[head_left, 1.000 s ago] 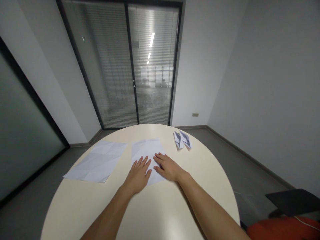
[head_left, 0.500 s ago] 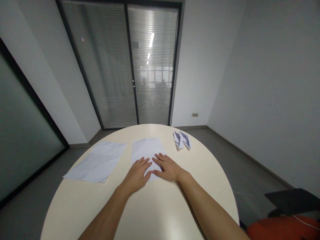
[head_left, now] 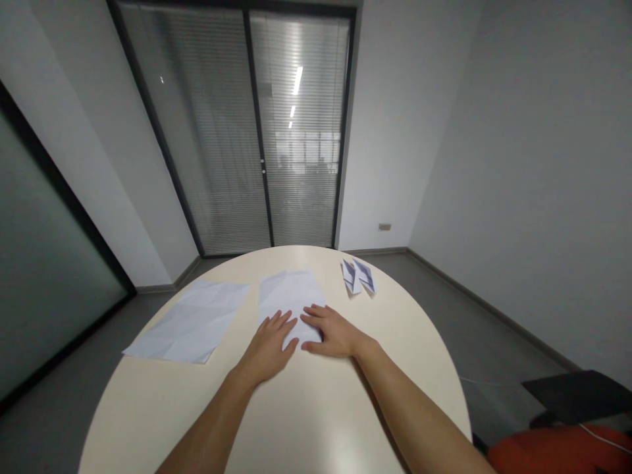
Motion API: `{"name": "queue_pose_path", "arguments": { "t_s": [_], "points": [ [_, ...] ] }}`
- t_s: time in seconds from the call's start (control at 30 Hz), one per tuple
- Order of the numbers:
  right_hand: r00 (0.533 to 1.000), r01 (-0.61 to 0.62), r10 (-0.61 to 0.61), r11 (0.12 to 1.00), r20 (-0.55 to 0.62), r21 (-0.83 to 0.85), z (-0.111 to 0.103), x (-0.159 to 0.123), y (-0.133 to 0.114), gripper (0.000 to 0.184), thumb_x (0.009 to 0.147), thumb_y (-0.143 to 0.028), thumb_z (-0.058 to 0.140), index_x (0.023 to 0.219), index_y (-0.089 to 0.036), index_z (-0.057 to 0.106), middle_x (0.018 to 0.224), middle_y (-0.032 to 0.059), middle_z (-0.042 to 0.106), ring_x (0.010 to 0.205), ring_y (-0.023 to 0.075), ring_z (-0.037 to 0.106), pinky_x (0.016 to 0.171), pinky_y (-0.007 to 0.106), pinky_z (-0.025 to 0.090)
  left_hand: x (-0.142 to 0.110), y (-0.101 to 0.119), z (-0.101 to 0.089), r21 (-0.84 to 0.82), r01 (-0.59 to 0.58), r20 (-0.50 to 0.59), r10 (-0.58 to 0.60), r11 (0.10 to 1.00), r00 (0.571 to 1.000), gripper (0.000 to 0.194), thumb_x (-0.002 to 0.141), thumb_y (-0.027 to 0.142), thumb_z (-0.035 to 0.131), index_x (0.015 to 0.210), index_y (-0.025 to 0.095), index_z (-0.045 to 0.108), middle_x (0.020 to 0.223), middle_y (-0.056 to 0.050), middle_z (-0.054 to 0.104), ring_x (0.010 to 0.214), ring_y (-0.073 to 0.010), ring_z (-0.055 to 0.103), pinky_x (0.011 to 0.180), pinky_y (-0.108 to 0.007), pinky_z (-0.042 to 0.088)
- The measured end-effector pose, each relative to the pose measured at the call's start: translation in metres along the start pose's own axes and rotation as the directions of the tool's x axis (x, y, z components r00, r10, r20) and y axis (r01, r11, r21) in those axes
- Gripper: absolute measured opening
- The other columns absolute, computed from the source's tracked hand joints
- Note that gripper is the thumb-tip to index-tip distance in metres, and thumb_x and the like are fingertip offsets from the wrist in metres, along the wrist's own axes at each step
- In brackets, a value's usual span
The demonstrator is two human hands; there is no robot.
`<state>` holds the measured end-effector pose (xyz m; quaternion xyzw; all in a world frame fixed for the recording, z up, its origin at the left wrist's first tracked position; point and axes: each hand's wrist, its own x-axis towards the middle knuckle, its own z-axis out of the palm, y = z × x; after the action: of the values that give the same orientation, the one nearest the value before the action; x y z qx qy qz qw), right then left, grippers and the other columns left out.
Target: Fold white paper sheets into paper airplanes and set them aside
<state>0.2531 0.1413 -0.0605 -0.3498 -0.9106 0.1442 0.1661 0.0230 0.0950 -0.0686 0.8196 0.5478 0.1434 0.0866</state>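
Observation:
A white sheet of paper [head_left: 290,289] lies in the middle of the round table, its near part partly covered by both hands. My left hand [head_left: 270,343] rests on the sheet's near left part, palm down with fingers spread. On the near right part lies my right hand [head_left: 330,331], also flat, fingers apart. The two thumbs point toward each other with a small gap between them. Farther left is a larger white sheet with creases [head_left: 192,320]. Folded paper pieces [head_left: 358,276] sit beyond my right hand.
The cream round table [head_left: 296,421] has its curved far edge near a glass door with blinds [head_left: 301,197]. To the lower right, off the table, are a red seat [head_left: 557,451] and a flat black object [head_left: 577,396]. A wall socket [head_left: 384,227] is low on the wall.
My thumbs have drawn slightly apart, the hands shifting a little on the sheet. The other papers have stayed where they were.

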Motion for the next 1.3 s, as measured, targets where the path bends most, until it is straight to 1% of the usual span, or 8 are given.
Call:
{"name": "queue_pose_path", "arguments": {
  "t_s": [0.1, 0.23, 0.37, 0.67, 0.8, 0.93, 1.17, 1.3],
  "points": [
    [1.000, -0.014, 0.014, 1.000, 0.009, 0.007, 0.001, 0.000, 0.001, 0.086, 0.081, -0.069, 0.067, 0.149, -0.018, 0.051, 0.157, 0.0195, 0.042, 0.146, 0.0391, 0.037, 0.119, 0.059, 0.027, -0.001, 0.000, -0.001, 0.008, -0.002, 0.017, 0.001, 1.000, 1.000, 0.057, 0.098, 0.043, 0.046, 0.150, 0.022, 0.047, 0.162, -0.008, 0.037, 0.152, -0.0307, 0.028, 0.124, -0.054, 0.024],
    [1.000, -0.010, 0.010, 1.000, -0.011, 0.004, 0.002, 0.000, 0.002, 0.083, 0.079, -0.066, 0.070, 0.146, -0.020, 0.055, 0.155, 0.0189, 0.045, 0.144, 0.0383, 0.041, 0.118, 0.057, 0.030, -0.003, -0.001, -0.003, 0.001, -0.022, 0.067, 0.022, 1.000, 0.998, 0.063, 0.097, 0.051, 0.047, 0.153, 0.023, 0.042, 0.165, -0.009, 0.029, 0.155, -0.0313, 0.020, 0.125, -0.055, 0.020],
    [1.000, 0.005, -0.005, 1.000, -0.026, -0.001, 0.002, 0.000, 0.002, 0.081, 0.079, -0.065, 0.071, 0.144, -0.020, 0.057, 0.153, 0.0190, 0.048, 0.143, 0.0378, 0.043, 0.117, 0.056, 0.032, -0.004, -0.003, -0.005, -0.005, -0.037, 0.083, 0.037, 0.999, 0.996, 0.066, 0.097, 0.056, 0.046, 0.154, 0.023, 0.041, 0.166, -0.009, 0.027, 0.155, -0.0318, 0.018, 0.125, -0.055, 0.019],
    [0.999, 0.023, -0.022, 0.999, -0.031, 0.027, -0.002, 0.000, 0.001, 0.072, 0.078, -0.056, 0.075, 0.139, -0.020, 0.062, 0.149, 0.0186, 0.052, 0.141, 0.0378, 0.046, 0.116, 0.056, 0.033, -0.004, -0.009, 0.001, -0.033, -0.049, 0.028, 0.050, 0.998, 0.998, 0.062, 0.097, 0.056, 0.047, 0.151, 0.025, 0.046, 0.164, -0.008, 0.032, 0.154, -0.0303, 0.023, 0.125, -0.054, 0.020],
    [0.999, 0.024, -0.023, 0.999, -0.030, 0.043, -0.004, 0.000, -0.001, 0.067, 0.078, -0.053, 0.075, 0.136, -0.021, 0.065, 0.149, 0.0172, 0.053, 0.140, 0.0367, 0.047, 0.117, 0.055, 0.033, -0.002, -0.011, 0.003, -0.027, -0.012, -0.009, 0.011, 1.000, 1.000, 0.062, 0.096, 0.053, 0.049, 0.150, 0.022, 0.048, 0.163, -0.010, 0.035, 0.153, -0.0297, 0.027, 0.125, -0.051, 0.023],
    [0.999, 0.030, -0.028, 0.998, -0.033, 0.052, -0.005, 0.000, -0.002, 0.067, 0.077, -0.051, 0.077, 0.136, -0.021, 0.065, 0.148, 0.0170, 0.054, 0.139, 0.0357, 0.048, 0.116, 0.054, 0.034, 0.000, -0.011, 0.002, -0.018, 0.031, -0.032, -0.032, 0.999, 0.999, 0.064, 0.095, 0.056, 0.051, 0.147, 0.018, 0.051, 0.161, -0.013, 0.038, 0.151, -0.0308, 0.032, 0.123, -0.050, 0.027],
    [0.999, 0.040, -0.038, 0.996, -0.033, 0.074, -0.009, -0.001, -0.005, 0.066, 0.078, -0.048, 0.076, 0.135, -0.017, 0.065, 0.144, 0.0185, 0.058, 0.137, 0.0353, 0.050, 0.116, 0.052, 0.035, 0.000, -0.011, 0.001, -0.007, 0.040, -0.058, -0.040, 0.999, 0.998, 0.063, 0.096, 0.055, 0.050, 0.144, 0.015, 0.054, 0.158, -0.014, 0.043, 0.149, -0.0306, 0.037, 0.123, -0.049, 0.029],
    [0.995, 0.069, -0.060, 0.991, -0.083, 0.114, -0.008, -0.001, -0.003, 0.054, 0.081, -0.042, 0.075, 0.127, -0.018, 0.068, 0.136, 0.0157, 0.064, 0.130, 0.0318, 0.057, 0.112, 0.047, 0.041, 0.001, -0.014, 0.004, 0.001, 0.031, -0.076, -0.031, 1.000, 0.997, 0.062, 0.096, 0.054, 0.051, 0.143, 0.014, 0.054, 0.156, -0.014, 0.045, 0.148, -0.0301, 0.038, 0.123, -0.047, 0.030]
  ]
}}
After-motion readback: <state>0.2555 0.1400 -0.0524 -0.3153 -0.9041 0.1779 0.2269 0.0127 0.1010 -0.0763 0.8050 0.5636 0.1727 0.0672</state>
